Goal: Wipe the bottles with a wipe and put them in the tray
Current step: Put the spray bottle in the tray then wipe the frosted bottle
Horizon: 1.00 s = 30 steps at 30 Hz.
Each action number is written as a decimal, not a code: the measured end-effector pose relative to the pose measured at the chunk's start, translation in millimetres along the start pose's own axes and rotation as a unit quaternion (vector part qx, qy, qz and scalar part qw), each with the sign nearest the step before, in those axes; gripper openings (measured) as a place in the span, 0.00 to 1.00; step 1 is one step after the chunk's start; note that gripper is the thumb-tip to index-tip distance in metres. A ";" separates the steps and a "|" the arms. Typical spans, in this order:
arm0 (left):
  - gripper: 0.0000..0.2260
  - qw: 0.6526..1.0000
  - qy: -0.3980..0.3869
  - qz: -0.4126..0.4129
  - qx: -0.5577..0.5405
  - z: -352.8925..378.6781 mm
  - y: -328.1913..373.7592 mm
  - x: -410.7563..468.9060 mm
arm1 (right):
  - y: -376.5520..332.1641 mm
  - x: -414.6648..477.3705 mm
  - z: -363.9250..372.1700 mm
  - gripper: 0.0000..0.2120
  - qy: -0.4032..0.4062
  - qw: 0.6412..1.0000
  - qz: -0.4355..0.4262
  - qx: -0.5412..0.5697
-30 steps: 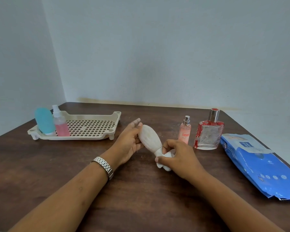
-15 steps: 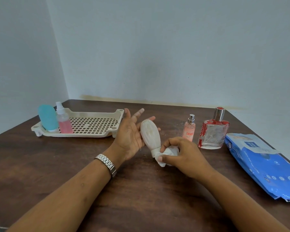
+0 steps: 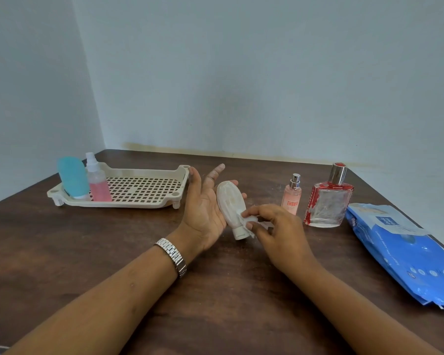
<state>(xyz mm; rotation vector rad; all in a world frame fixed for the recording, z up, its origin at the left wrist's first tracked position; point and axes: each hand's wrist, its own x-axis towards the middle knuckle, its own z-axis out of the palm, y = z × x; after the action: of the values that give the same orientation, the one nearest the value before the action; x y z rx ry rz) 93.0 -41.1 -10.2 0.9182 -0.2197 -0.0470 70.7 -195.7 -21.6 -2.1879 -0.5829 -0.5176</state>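
Left hand opened flatter under bottle; right hand pinches wipe.

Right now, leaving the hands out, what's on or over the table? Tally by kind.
bottles: 5 (blue bottle, pink spray bottle, white bottle, small perfume spray, glass perfume bottle)
tray: 1
wipe: 1
wipe pack: 1
total: 8

Home-like room corner: dark wooden table against bare bluish walls (perfume bottles, wipes pack).
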 end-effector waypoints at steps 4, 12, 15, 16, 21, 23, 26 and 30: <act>0.36 1.000 -0.004 0.000 0.022 0.0 -1.0 0.0 | 1.9 0.9 2.9 0.10 0.009 1.000 -0.018 -0.006; 0.38 1.000 -0.012 -0.003 0.017 -1.1 -2.1 2.7 | -4.1 12.9 8.9 0.07 0.054 0.998 -0.030 -0.003; 0.40 1.000 0.001 -0.001 0.016 -4.2 -2.5 4.4 | -5.7 16.4 10.0 0.08 0.044 0.998 -0.033 -0.005; 0.41 1.000 0.002 0.002 0.018 -4.7 -2.7 4.4 | -5.4 15.1 9.3 0.08 0.034 0.999 -0.034 -0.012; 0.41 0.999 -0.001 0.011 0.030 -7.7 -4.3 6.6 | -0.9 6.4 4.0 0.08 0.004 0.999 -0.033 -0.028; 0.42 1.000 -0.001 0.009 0.027 -8.4 -3.8 7.8 | -0.3 10.4 4.3 0.09 0.017 1.000 -0.015 -0.015; 0.41 1.000 0.001 0.011 0.021 -9.6 -3.6 8.3 | -2.4 14.2 6.7 0.10 0.030 1.000 -0.008 0.000; 0.39 1.000 -0.005 0.016 0.023 -9.6 -4.0 7.7 | -1.9 3.5 1.2 0.09 -0.019 0.999 -0.033 -0.023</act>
<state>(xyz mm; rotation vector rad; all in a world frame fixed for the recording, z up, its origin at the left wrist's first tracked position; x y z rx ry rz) 102.7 -37.1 -17.6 0.9596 -0.2449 -0.0168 72.7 -192.8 -19.4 -2.2326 -0.6720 -0.5319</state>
